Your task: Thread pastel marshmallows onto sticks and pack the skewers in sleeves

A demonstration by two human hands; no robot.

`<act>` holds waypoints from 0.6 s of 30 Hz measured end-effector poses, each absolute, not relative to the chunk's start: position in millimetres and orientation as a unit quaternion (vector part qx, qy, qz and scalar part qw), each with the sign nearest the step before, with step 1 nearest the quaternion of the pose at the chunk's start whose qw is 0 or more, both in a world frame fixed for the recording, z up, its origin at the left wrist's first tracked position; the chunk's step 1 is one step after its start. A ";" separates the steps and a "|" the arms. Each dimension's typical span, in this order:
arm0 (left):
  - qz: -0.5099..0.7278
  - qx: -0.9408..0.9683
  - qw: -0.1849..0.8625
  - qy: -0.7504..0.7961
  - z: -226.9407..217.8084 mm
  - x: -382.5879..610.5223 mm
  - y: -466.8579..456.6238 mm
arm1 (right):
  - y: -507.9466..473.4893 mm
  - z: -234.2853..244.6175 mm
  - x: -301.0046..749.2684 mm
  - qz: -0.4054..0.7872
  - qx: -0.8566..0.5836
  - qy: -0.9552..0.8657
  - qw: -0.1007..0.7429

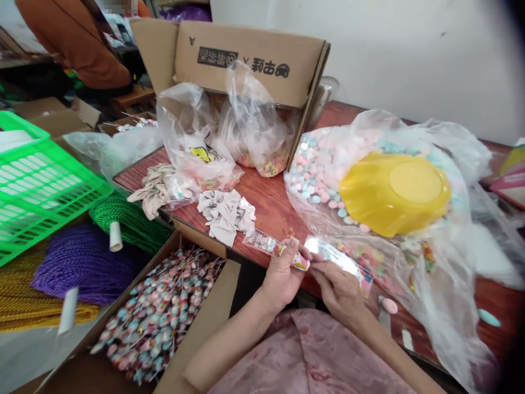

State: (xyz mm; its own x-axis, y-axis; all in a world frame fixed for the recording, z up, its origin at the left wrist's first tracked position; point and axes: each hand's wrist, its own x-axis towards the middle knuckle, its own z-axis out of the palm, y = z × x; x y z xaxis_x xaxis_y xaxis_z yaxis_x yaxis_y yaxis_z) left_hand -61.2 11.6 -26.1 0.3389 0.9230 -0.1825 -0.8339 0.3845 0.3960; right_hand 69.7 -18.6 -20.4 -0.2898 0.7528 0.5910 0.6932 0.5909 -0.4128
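We sat at a reddish wooden table. At its back stood an open cardboard box, with clear bags of coloured sweets just in front of it. Left of those lay a beige heap of cloth scraps and a pile of white bows. A big clear bag of pastel sweets spread across the right side. At the near edge lay a slim packet, a second packet and a loose pink sweet.
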 end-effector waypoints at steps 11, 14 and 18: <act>0.488 0.130 0.844 0.180 -24.8 -58.9 38.5 | -92.7 -47.7 158.3 -0.111 -0.508 -0.791 0.324; 0.442 0.161 0.866 0.173 -27.2 -60.1 38.6 | -103.8 -58.8 159.4 -0.110 -0.528 -0.787 0.299; 0.378 0.192 0.890 0.168 -33.5 -56.1 31.8 | -103.2 -62.2 155.1 -0.118 -0.555 -0.766 0.303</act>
State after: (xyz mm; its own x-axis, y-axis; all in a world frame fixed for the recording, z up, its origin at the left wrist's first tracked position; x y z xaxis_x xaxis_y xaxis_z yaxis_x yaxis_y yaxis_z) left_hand -56.1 31.8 -33.5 0.6582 0.7368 -0.1544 -0.6079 0.6412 0.4684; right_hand 155.1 -103.2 -62.2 -0.2012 0.7779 0.5953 0.9214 0.3565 -0.1545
